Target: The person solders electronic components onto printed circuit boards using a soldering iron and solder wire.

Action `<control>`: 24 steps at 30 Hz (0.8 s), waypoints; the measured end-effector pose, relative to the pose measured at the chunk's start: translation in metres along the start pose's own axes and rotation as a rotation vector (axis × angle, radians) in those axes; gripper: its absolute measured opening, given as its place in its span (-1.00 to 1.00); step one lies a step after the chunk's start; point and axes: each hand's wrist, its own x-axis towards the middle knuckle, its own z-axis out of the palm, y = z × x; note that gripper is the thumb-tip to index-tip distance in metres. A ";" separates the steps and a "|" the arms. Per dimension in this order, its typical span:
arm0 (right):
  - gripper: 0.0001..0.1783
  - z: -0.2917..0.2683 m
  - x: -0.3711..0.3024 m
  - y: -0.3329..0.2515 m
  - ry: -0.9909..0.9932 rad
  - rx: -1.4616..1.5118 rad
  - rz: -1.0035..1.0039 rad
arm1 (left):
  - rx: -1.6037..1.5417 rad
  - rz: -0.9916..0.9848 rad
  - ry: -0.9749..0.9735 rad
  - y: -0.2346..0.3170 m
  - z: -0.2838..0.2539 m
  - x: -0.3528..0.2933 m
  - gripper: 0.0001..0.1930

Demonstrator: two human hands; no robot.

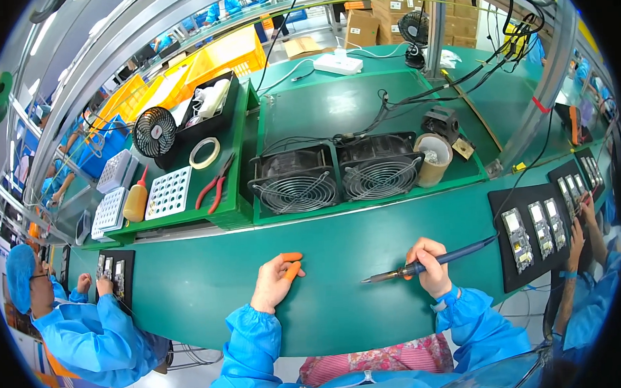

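belt (326, 235) btwn hands: open | fwd: twin fans (337, 172) block | R: black tray (530, 233) near

Two grilled fans (337, 175) sit on the green bench (210, 281), red pliers (215, 185) and a tape roll (204, 153) lying left of them, a yellow bottle (136, 200) farther left.

Bright, even overhead light; colours saturated. Soft short shadows lie on the green belt (341, 262) just under the right hand (430, 268) and its soldering iron (424, 264). Mild glare on the metal rail (179, 33) well beyond the grip. Strong fisheye bending toward the rim; black corners. Centre sharp, edges slightly smeared.
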 end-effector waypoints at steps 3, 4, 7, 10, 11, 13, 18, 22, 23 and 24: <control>-0.69 -0.001 0.000 -0.002 0.001 -0.008 -0.005 | -0.002 0.004 0.004 0.001 0.001 -0.001 -0.76; -0.69 -0.001 0.000 -0.002 -0.007 -0.007 -0.010 | 0.001 0.004 0.007 0.000 0.000 -0.002 -0.76; -0.69 0.001 -0.001 -0.001 -0.020 0.003 -0.010 | -0.002 -0.001 0.015 -0.001 -0.001 -0.003 -0.76; -0.70 0.000 -0.002 -0.001 -0.024 0.003 -0.001 | 0.001 -0.008 0.003 0.001 0.000 -0.002 -0.76; -0.70 -0.001 -0.002 -0.001 -0.020 0.003 -0.001 | 0.005 -0.011 0.000 0.002 0.000 -0.003 -0.76; -0.71 -0.001 -0.001 0.000 -0.028 0.011 -0.008 | 0.011 -0.015 -0.002 0.003 0.000 -0.003 -0.76; -0.72 -0.002 -0.001 0.000 -0.029 0.021 -0.013 | 0.003 -0.009 -0.009 0.002 -0.001 -0.003 -0.75; -0.72 -0.002 -0.001 -0.001 -0.026 0.018 -0.015 | 0.019 -0.011 -0.008 0.003 -0.001 -0.003 -0.75; -0.72 -0.001 -0.001 -0.002 -0.028 0.020 -0.013 | 0.019 -0.006 -0.007 0.002 -0.002 -0.004 -0.75; -0.71 0.000 -0.001 -0.003 -0.028 0.020 -0.018 | 0.018 -0.001 -0.005 0.002 -0.002 -0.004 -0.75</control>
